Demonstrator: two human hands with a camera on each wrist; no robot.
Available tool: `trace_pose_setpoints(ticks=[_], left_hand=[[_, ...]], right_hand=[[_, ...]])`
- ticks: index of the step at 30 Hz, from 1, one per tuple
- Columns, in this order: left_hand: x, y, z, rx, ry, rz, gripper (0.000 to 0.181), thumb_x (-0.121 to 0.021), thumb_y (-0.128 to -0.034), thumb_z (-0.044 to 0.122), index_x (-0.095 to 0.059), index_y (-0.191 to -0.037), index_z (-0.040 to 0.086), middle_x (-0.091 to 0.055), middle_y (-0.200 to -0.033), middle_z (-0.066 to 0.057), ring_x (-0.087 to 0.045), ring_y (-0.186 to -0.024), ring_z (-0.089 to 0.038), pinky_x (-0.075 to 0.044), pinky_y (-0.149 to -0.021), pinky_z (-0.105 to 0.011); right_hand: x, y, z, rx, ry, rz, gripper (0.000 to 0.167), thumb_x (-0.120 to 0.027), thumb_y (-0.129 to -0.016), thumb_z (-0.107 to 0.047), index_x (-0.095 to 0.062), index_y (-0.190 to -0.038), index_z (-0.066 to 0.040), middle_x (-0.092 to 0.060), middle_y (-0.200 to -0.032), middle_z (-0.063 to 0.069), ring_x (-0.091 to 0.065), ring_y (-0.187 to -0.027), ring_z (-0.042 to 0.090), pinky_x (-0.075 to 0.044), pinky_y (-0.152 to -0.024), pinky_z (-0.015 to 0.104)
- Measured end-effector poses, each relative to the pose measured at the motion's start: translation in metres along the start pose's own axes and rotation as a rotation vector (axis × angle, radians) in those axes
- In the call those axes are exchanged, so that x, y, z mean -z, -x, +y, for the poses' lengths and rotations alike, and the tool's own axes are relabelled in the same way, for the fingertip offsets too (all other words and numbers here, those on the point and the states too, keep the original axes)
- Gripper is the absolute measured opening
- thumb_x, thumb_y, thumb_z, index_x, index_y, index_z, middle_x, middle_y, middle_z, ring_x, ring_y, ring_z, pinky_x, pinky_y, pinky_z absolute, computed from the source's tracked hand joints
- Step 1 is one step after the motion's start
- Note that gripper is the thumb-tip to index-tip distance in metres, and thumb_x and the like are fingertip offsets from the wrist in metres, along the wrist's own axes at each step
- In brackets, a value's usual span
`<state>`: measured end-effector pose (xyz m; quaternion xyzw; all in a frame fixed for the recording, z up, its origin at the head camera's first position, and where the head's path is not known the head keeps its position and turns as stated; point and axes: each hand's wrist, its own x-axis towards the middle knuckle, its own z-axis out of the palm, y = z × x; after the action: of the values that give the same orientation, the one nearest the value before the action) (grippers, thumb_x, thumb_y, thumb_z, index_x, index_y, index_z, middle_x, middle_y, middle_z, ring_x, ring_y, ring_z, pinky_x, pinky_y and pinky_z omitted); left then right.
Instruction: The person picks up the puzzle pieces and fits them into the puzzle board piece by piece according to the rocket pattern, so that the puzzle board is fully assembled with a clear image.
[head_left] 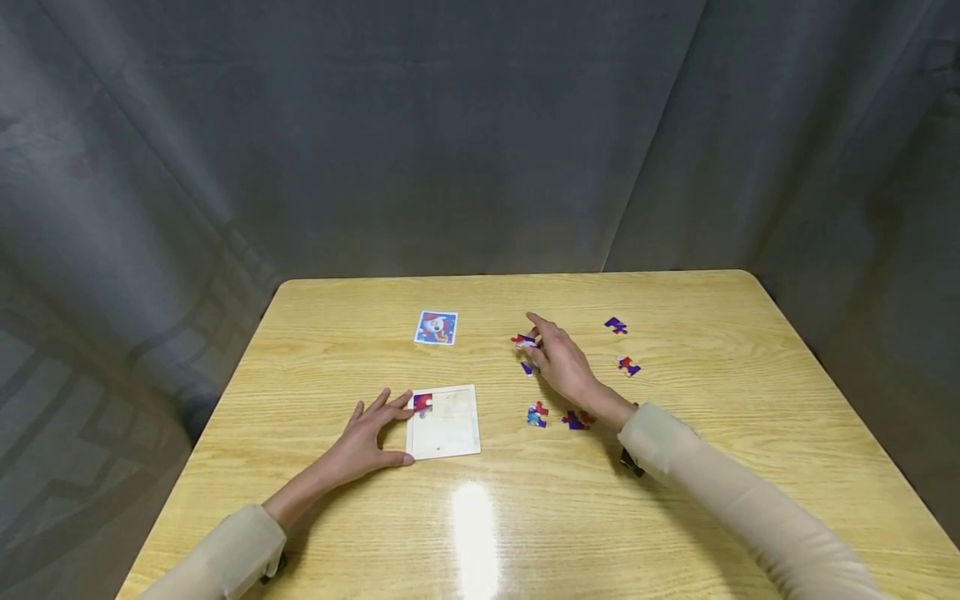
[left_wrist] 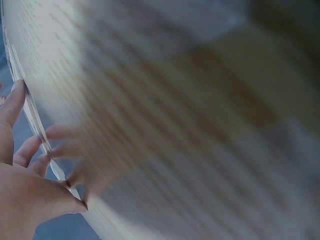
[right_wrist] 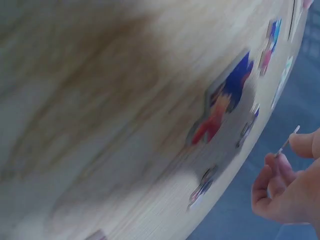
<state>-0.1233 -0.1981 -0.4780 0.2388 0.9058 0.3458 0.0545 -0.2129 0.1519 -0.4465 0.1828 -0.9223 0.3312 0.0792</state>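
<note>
My left hand (head_left: pixel 366 442) rests at the left side of a pale square puzzle tray (head_left: pixel 450 433), thumb by its near corner and fingers by the far one. In the left wrist view its fingers touch the tray's edge. A red and purple jigsaw piece (head_left: pixel 423 403) lies in the tray's far left corner. Over the table, right of the tray, my right hand (head_left: pixel 564 362) pinches another jigsaw piece (head_left: pixel 522 341) between thumb and fingers. The right wrist view shows this piece (right_wrist: pixel 288 141) edge-on, raised off the table. Partly hidden under that hand is a purple piece (head_left: pixel 527 367).
Loose jigsaw pieces lie to the right: a blue and red one (head_left: pixel 537 414), a purple and red one (head_left: pixel 577 420), a red and white one (head_left: pixel 628 366) and a purple one (head_left: pixel 616 325). Behind the tray is a picture card (head_left: pixel 437 327). Grey curtains (head_left: pixel 480 142) surround the table.
</note>
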Motion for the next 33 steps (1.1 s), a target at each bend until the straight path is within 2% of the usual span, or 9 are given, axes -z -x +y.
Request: trace_pose_setpoints(ticks=[5, 10, 14, 20, 33], left_hand=[[0.001, 0.000, 0.001, 0.006, 0.000, -0.002, 0.063, -0.082, -0.0736, 0.036, -0.059, -0.127, 0.011, -0.035, -0.153, -0.008, -0.015, -0.144, -0.039, 0.001, -0.109, -0.069], [0.002, -0.001, 0.003, 0.010, 0.004, -0.003, 0.064, -0.083, -0.0728, 0.035, -0.060, -0.127, 0.010, -0.035, -0.153, -0.008, -0.015, -0.144, -0.040, 0.001, -0.109, -0.069], [0.002, -0.003, 0.004, 0.010, 0.002, -0.007, 0.063, -0.083, -0.0726, 0.034, -0.060, -0.127, 0.010, -0.035, -0.153, -0.008, -0.015, -0.144, -0.040, 0.001, -0.109, -0.069], [0.001, -0.005, 0.003, 0.011, 0.004, -0.015, 0.063, -0.083, -0.0731, 0.034, -0.059, -0.127, 0.010, -0.034, -0.154, -0.008, -0.014, -0.144, -0.039, 0.002, -0.110, -0.068], [0.000, -0.006, 0.000, 0.013, 0.000, -0.017, 0.064, -0.082, -0.0730, 0.035, -0.059, -0.127, 0.011, -0.034, -0.154, -0.008, -0.015, -0.144, -0.039, 0.002, -0.110, -0.068]], right_hand=[[-0.004, 0.003, -0.007, 0.051, -0.021, -0.089, 0.046, -0.060, -0.095, -0.006, -0.047, -0.138, 0.004, -0.057, -0.114, 0.016, -0.052, -0.079, 0.018, -0.046, -0.064, 0.030], [-0.009, 0.005, -0.015, 0.128, -0.026, -0.167, 0.036, -0.057, -0.096, -0.004, -0.055, -0.129, 0.008, -0.055, -0.113, 0.019, -0.056, -0.091, 0.021, -0.050, -0.075, 0.034], [-0.014, 0.006, -0.020, 0.172, 0.007, -0.208, 0.034, -0.057, -0.096, -0.003, -0.056, -0.127, 0.009, -0.054, -0.114, 0.019, -0.057, -0.094, 0.023, -0.052, -0.079, 0.035], [-0.018, 0.006, -0.027, 0.215, 0.034, -0.222, 0.032, -0.059, -0.094, -0.002, -0.058, -0.124, 0.009, -0.055, -0.112, 0.018, -0.058, -0.096, 0.023, -0.052, -0.079, 0.035], [-0.032, 0.008, -0.058, 0.315, -0.026, -0.302, 0.027, -0.058, -0.095, -0.002, -0.060, -0.121, 0.006, -0.056, -0.111, 0.016, -0.058, -0.099, 0.023, -0.052, -0.083, 0.033]])
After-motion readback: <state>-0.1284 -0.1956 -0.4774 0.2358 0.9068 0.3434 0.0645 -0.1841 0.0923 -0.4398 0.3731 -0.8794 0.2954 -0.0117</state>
